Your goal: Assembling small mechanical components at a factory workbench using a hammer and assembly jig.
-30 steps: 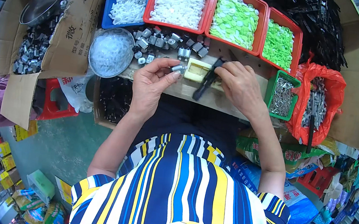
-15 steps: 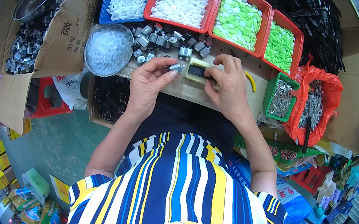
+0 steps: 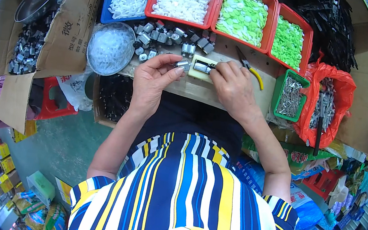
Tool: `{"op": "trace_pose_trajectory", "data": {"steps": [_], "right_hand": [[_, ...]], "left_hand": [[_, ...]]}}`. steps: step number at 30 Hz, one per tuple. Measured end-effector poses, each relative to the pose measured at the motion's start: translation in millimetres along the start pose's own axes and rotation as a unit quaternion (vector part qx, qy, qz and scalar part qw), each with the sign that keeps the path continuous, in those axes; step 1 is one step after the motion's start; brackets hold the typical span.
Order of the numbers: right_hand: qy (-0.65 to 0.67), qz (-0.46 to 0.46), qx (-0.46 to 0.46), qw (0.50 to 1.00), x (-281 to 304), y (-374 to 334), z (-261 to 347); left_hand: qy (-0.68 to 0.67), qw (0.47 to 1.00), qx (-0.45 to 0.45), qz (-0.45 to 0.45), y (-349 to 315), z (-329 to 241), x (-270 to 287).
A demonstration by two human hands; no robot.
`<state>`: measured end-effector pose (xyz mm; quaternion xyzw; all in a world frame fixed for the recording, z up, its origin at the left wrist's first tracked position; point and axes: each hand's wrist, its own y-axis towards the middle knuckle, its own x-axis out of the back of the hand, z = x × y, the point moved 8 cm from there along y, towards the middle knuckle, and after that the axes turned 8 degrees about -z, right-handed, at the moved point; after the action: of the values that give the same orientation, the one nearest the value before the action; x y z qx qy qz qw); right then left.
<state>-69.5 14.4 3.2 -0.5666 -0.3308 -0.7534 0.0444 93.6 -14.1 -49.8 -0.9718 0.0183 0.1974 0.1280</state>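
- Clock centered on cream fixture (image 3: pixel 192 73), 12 = top of view; fixture sits on bench (image 3: pixel 196 89).
- Left hand (image 3: pixel 153 83), 8 o'clock: thumb and fingertips pinched around 1 silver motor (image 3: pixel 182 64), hand otherwise loosely curled.
- That motor is at 9 o'clock, just beside the fixture's end; can't tell if touching.
- Right hand (image 3: pixel 233 91), 4 o'clock: fingers curled, tips down at the fixture's 3 o'clock end. Can't tell if it grips anything, fingertips hide the spot.
- In fixture slot: silver piece (image 3: pixel 201 67), motor-like, with black part (image 3: pixel 212 65) at its 2 o'clock, by right fingertips.
- Pliers (image 3: pixel 257 77), yellow handles, 3 o'clock, lying on bench just beyond right hand.
- Loose motors (image 3: pixel 161 36) heaped at 10 o'clock.
- Round bowl (image 3: pixel 90 58), translucent pieces, 9 o'clock; cardboard box (image 3: pixel 72 30) with more motors beyond it.
- Blue bin (image 3: pixel 105 15), white pieces, 10 o'clock.
- 3 red bins: wide bin (image 3: pixel 177 21), white pieces, 11 o'clock; middle bin (image 3: pixel 240 42), green and white discs, 1 o'clock; end bin (image 3: pixel 308 47), green pieces, 2 o'clock.
- Green bin (image 3: pixel 279 99), metal pins, 3 o'clock; red plastic bag (image 3: pixel 344 106), metal parts, just beyond it.
- Black parts pile (image 3: pixel 330 27), 2 o'clock, far side.
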Motion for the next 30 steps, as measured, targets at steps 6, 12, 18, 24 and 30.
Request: {"op": "trace_pose_trajectory", "data": {"steps": [6,12,18,24,30], "right_hand": [[-0.044,-0.006,0.045,0.998,1,-8,5],[0.141,-0.104,-0.056,0.983,33,12,-6],[0.366,0.010,-0.206,0.908,2,12,-21],[0.348,0.011,-0.229,0.909,2,12,-29],[0.223,-0.071,-0.204,0.951,-11,9,-32]], "left_hand": [[0.034,0.999,-0.026,0.008,-1,0,-11],[0.020,0.999,0.001,0.042,-2,2,-21],[0.138,0.967,-0.187,0.103,-1,-24,-36],[0.343,0.859,-0.355,0.136,-11,-42,-53],[0.414,0.834,-0.352,0.096,-5,-30,-46]]}}
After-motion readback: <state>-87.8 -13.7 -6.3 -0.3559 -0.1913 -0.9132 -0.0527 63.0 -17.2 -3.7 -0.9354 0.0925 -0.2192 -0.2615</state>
